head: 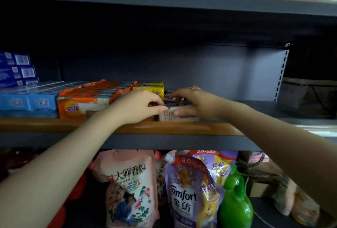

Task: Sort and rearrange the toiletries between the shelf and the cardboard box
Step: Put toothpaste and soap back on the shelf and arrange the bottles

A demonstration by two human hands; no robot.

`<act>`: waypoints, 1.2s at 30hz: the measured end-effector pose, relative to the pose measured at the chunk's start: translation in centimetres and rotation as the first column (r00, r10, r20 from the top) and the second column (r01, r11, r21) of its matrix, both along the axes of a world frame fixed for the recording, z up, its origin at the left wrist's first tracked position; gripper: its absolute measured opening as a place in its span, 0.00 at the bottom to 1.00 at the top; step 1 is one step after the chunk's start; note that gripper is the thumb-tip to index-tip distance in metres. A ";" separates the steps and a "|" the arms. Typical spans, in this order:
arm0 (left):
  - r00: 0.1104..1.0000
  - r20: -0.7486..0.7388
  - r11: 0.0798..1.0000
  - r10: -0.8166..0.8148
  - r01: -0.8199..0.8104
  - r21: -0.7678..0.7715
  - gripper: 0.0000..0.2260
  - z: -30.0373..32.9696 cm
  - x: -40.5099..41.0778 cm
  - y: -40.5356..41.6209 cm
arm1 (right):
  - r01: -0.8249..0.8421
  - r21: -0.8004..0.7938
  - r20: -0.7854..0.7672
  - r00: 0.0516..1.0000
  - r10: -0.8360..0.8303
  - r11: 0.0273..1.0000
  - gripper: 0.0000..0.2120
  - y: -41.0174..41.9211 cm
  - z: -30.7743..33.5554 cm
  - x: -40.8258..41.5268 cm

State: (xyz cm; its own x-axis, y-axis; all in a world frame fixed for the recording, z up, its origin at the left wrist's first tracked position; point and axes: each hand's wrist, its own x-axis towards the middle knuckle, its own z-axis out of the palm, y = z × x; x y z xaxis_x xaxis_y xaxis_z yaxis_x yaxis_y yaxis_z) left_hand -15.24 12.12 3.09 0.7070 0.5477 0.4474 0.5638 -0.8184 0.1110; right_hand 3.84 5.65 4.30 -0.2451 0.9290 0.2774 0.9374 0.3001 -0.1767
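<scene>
Both hands reach onto the middle shelf (164, 129). My left hand (140, 106) and my right hand (193, 102) pinch the same purple soap box (168, 102), which sits on top of a pale Lux soap box (177, 116) near the shelf's front edge. Fingers cover most of the purple box. More purple boxes (168, 93) lie behind it. A yellow pack (151, 88) stands just behind my left hand. The cardboard box is out of view.
Orange soap packs (87, 100) and blue packs (27, 100) fill the shelf's left side, with blue cartons (16, 69) stacked behind. Right of my hands the shelf is bare. Below stand a pink pouch (127, 187), a purple Comfort pouch (189, 191) and a green bottle (235, 202).
</scene>
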 end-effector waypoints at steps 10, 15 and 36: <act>0.999 -0.032 1.000 -0.016 0.017 0.026 0.25 -0.7 0.0 0.3 | 0.192 -0.137 -0.337 0.914 -0.228 0.972 0.18 0.7 -0.1 2.0; 0.989 -0.145 0.988 -0.015 0.037 0.152 0.20 -0.9 -0.3 -0.1 | 0.195 -0.320 -0.412 0.852 -0.322 0.927 0.18 1.1 -0.6 1.7; 0.875 -0.003 0.864 -0.484 0.479 0.154 0.12 -21.0 5.4 -10.4 | 0.085 -0.029 0.040 0.996 -0.084 0.996 0.09 -17.9 -15.7 4.9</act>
State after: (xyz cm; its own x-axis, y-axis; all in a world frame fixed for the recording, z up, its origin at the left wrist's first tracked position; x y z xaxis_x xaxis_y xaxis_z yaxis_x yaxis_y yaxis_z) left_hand -9.80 1.77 -17.94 0.8490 0.0703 0.5238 0.0934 -0.9955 -0.0179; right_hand 8.74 -12.22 -11.40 -0.1754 0.9548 0.2399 0.9655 0.2144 -0.1475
